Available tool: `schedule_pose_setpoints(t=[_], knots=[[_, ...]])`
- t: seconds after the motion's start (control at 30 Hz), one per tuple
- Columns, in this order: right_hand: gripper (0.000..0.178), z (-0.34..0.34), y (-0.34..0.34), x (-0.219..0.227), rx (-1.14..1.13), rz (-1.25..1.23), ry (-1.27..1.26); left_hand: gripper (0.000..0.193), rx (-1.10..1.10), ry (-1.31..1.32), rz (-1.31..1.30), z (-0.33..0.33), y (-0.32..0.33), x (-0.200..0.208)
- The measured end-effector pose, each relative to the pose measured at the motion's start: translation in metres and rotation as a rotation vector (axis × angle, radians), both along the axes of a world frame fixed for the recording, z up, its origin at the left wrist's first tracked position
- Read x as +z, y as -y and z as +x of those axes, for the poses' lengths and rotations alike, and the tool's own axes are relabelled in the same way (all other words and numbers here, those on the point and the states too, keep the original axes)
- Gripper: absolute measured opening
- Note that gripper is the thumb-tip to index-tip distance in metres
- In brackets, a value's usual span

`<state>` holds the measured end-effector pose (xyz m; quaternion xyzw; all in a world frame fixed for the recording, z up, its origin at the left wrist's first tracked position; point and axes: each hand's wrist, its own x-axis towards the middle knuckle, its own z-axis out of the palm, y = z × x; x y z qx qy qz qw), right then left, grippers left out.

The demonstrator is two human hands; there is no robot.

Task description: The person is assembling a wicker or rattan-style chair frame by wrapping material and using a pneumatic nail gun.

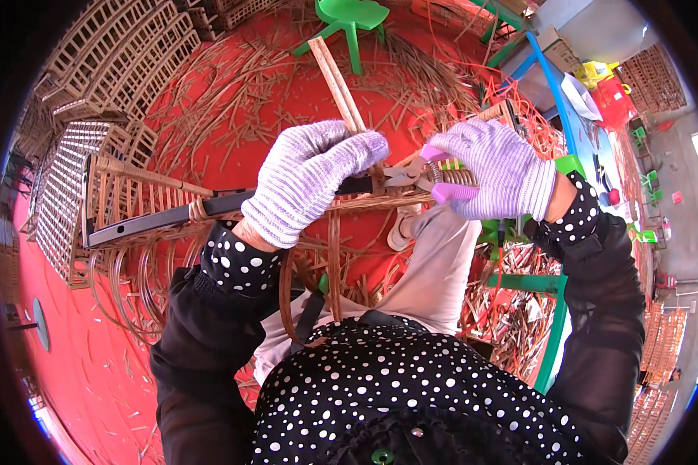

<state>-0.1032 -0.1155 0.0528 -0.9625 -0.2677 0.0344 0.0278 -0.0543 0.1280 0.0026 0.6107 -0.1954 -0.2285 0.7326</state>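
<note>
My left hand (306, 174), in a striped white-and-purple knit glove, is closed round a flat tan rattan strip (336, 81) that sticks up and away from me. My right hand (495, 167), gloved alike, grips pruning shears (454, 191) with purple handles. Their metal blades sit beside a dark bar (225, 204), just right of my left hand, where the strip meets it. The bar runs along a woven frame (151, 194) of thin slats, lying across in front of me. A brown strip (334, 263) hangs from the frame toward my lap.
Stacked slatted woven panels (120, 54) stand at the far left. A green stool (352, 17) is at the top. Cut strips litter the red floor (233, 124). On the right are a blue table edge (551, 85), a red container (614, 102) and a green metal frame (552, 325).
</note>
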Motion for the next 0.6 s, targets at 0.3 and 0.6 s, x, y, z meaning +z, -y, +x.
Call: schedule_pose_setpoints(t=[0.3,0.6], knots=[[0.049,0.008,-0.005,0.009,0.041,0.010,-0.078,0.022,-0.004,-0.048,0.008,-0.005,-0.001,0.002],[0.053,-0.047,0.048,-0.008,-0.309,0.327,0.279,0.028,-0.040,0.118,-0.041,0.007,-0.001,-0.009]])
